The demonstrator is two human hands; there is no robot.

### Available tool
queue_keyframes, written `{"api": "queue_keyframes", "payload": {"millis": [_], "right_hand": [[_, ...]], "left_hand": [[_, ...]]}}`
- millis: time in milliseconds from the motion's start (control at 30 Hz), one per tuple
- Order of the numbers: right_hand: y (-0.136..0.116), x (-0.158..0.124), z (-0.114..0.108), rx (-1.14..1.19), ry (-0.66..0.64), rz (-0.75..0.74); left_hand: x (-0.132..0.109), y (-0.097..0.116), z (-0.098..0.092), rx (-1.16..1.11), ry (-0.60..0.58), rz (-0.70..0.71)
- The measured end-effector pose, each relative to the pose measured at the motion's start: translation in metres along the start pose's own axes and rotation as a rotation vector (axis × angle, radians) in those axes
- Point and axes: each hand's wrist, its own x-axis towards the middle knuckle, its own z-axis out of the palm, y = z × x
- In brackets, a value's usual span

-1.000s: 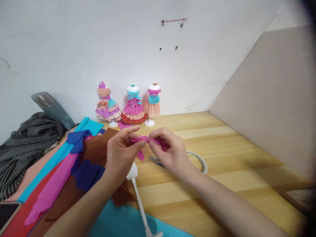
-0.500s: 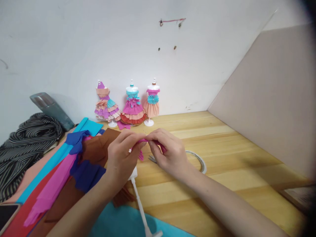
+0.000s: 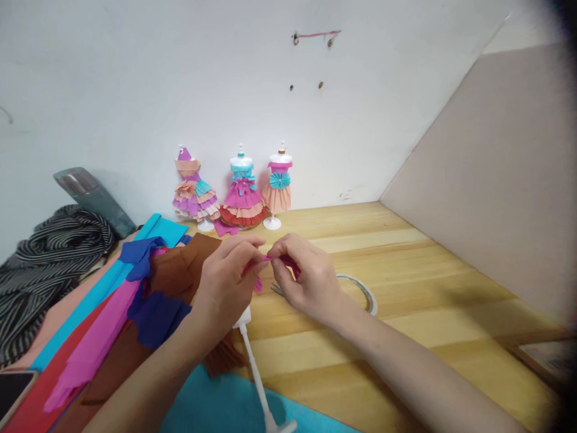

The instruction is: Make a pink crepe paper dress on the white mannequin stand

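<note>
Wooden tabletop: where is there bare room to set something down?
Bare wood stretches between the white ring and the right wall, and behind the ring to the back wall. Crowded: the left, with colored sheets and striped cloth, and the middle, where the left hand and right hand hold pink material near a white stand.

A craft corner; tiny dressed mannequins (image 3: 243, 198); heaped coloured sheets (image 3: 101, 343); a wooden tabletop (image 3: 415, 282).

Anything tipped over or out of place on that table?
Yes: one white stand seems tipped over, its base end over the blue sheet, whereas the three dressed stands by the wall are upright. I see no spill.
</note>
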Motion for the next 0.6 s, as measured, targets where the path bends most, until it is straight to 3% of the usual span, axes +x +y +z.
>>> {"api": "queue_keyframes", "payload": {"millis": [267, 400, 600], "right_hand": [[0.0026, -0.0005, 0.0011, 0.013, -0.015, 0.02], [0.0011, 0.0007, 0.0015, 0.029, -0.017, 0.056], [0.0, 0.0023, -0.0004, 0.071, -0.025, 0.137]], "left_hand": [[-0.0008, 0.0041, 0.0023, -0.1, -0.052, -0.247], [-0.0017, 0.0012, 0.0063, -0.147, -0.019, -0.286], [0.0008, -0.0028, 0.0038, -0.459, -0.114, -0.43]]}}
